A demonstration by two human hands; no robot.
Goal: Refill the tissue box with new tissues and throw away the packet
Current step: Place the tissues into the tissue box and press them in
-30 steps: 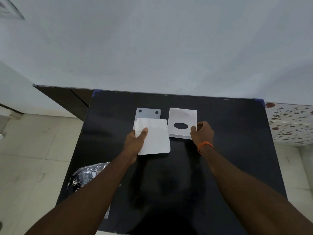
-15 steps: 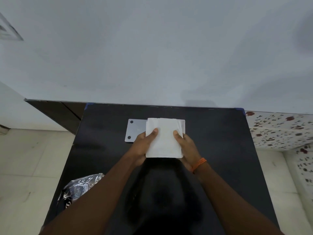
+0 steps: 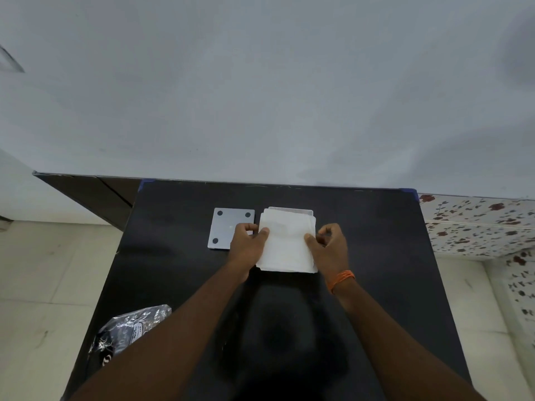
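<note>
A white stack of tissues [image 3: 286,244] lies over the white tissue box [image 3: 301,210], of which only the far rim shows behind the stack. My left hand [image 3: 247,244] grips the stack's left edge with the thumb on top. My right hand [image 3: 328,246] grips its right edge, thumb on top and fingers curled. A grey base plate [image 3: 224,227] with black round feet lies just left of the stack, partly under my left hand. The crumpled clear packet [image 3: 130,331] lies at the table's near left edge.
The black table [image 3: 376,270] stands against a pale wall. A tiled floor lies to the left, and a floral-patterned surface [image 3: 477,224] adjoins the table on the right. I wear an orange band [image 3: 341,279] on my right wrist.
My left hand carried the tissue stack from the grey plate rightward onto the box. My right hand left the box's edge and took the stack's right side.
</note>
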